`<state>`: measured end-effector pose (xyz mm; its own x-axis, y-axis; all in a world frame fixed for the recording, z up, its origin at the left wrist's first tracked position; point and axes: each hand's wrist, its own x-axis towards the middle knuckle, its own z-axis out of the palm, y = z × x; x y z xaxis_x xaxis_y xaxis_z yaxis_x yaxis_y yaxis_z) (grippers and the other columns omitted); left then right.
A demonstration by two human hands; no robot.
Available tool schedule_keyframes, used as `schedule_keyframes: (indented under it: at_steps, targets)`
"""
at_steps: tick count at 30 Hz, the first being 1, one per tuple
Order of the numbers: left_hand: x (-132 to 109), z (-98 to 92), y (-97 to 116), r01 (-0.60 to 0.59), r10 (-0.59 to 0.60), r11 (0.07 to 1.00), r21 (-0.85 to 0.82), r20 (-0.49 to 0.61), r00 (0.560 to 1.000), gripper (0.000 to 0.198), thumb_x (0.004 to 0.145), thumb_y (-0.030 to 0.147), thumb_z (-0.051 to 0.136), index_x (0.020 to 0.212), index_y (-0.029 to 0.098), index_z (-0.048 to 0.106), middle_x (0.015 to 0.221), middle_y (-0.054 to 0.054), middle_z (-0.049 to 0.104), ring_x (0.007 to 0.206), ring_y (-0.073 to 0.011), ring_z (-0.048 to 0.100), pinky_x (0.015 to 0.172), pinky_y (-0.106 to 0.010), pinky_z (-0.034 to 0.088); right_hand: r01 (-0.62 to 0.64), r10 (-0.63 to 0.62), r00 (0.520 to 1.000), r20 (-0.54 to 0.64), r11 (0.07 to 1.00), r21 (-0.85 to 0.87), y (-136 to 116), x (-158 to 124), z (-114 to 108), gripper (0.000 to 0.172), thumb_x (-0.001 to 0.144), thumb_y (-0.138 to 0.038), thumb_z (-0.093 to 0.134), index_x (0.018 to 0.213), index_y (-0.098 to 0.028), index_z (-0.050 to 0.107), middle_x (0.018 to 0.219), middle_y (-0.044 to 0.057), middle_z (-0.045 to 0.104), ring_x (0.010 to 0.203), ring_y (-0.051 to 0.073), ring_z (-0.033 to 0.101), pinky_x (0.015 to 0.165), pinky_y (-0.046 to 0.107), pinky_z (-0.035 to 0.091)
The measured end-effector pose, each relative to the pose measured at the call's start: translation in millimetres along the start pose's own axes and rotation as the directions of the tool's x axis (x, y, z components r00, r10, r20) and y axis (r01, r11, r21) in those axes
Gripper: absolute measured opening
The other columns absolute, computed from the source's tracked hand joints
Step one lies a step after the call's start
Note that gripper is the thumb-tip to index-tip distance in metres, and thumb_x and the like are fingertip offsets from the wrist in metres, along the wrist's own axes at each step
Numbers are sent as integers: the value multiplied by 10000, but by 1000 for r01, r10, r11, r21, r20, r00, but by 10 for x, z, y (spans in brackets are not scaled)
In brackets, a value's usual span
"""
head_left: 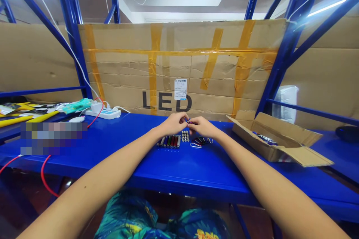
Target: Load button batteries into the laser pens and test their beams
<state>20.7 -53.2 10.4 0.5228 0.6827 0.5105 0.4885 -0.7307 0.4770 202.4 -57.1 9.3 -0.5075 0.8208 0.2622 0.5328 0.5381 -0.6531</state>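
Observation:
My left hand (174, 123) and my right hand (203, 127) meet above the blue table, fingertips pinched together. Between them is a tiny purplish item (190, 122), mostly covered by the fingers and too small to name. Below my left hand lies a row of slim metal tubes (169, 142) in silver, black, green, red and blue. Small round silver button cells (185, 136) are laid out in a tight grid beside the row. Under my right hand sits a little heap of metal clips with dark straps (200, 142).
An open cardboard box (263, 140) holding slim metallic pieces stands on the right. A white power strip (105, 112) with cables is at the back left, near yellow and black packages (30, 110). A large taped carton (126, 71) walls off the back, between blue rack posts (277, 59).

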Motion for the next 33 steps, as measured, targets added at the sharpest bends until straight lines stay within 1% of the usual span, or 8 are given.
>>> schedule_keyframes:
  at_steps: [8, 13, 15, 17, 21, 26, 30, 33]
  targets:
    - [2, 25, 66, 16, -17, 1000, -11, -49, 999, 122, 799, 254, 596, 858, 156, 637, 742, -14, 653, 708, -133, 575, 655, -254, 429, -82, 57, 994, 93, 954, 289, 11, 5, 44, 154, 891, -175, 481, 744, -163, 528, 605, 13, 656, 572, 140, 643, 607, 274, 531]
    - [22, 26, -10, 48, -49, 999, -6, -88, 995, 88, 781, 229, 583, 789, 154, 628, 723, -9, 645, 670, -124, 560, 608, -240, 421, -104, 88, 994, 69, 949, 299, -9, 16, 59, 133, 895, -117, 463, 778, -177, 486, 627, 12, 655, 584, 145, 653, 611, 286, 546]
    - [30, 20, -39, 65, -68, 997, -34, -112, 991, 82, 781, 215, 567, 783, 152, 619, 712, -4, 637, 636, -116, 558, 585, -233, 422, -76, 74, 997, 20, 973, 218, -11, 18, 43, 132, 897, -107, 448, 792, -176, 487, 661, 17, 649, 608, 140, 645, 621, 276, 532]
    - [39, 15, -52, 93, -102, 992, -80, -128, 986, 75, 785, 201, 550, 775, 152, 605, 682, 4, 629, 585, -106, 557, 564, -230, 428, -12, 14, 999, -46, 999, 39, -1, 17, 19, 143, 885, -91, 443, 783, -172, 501, 699, 29, 648, 645, 140, 628, 649, 273, 507]
    - [54, 23, -43, 153, -179, 958, -242, -91, 980, 95, 820, 192, 515, 755, 153, 572, 592, 17, 603, 494, -105, 564, 524, -236, 454, 129, -167, 981, -103, 943, -307, 40, 20, -12, 142, 866, -90, 452, 865, -149, 581, 821, 74, 676, 745, 170, 609, 722, 302, 474]
    - [77, 51, -46, 168, -219, 905, -390, -88, 972, 110, 840, 156, 505, 741, 148, 551, 561, 19, 590, 457, -106, 569, 489, -241, 479, 283, -333, 940, -68, 878, -386, 86, 33, 8, 335, 883, -81, 401, 1167, -154, 565, 1139, 130, 658, 1027, 218, 608, 890, 361, 470]
    - [87, 52, -56, 156, -217, 896, -416, -104, 971, 111, 846, 136, 504, 740, 145, 536, 560, 15, 591, 449, -97, 560, 479, -232, 474, 230, -328, 941, -88, 806, -545, 137, 40, 29, 586, 826, -29, 403, 1405, -112, 376, 1301, 196, 562, 1170, 270, 549, 972, 447, 453]
    - [88, 46, -55, 134, -209, 888, -440, -126, 970, 99, 860, 151, 504, 762, 151, 518, 572, 14, 594, 457, -97, 560, 476, -227, 468, 238, -356, 932, -71, 745, -623, 149, 43, 35, 686, 777, 11, 396, 1450, -84, 303, 1334, 216, 523, 1224, 284, 509, 1010, 478, 428]
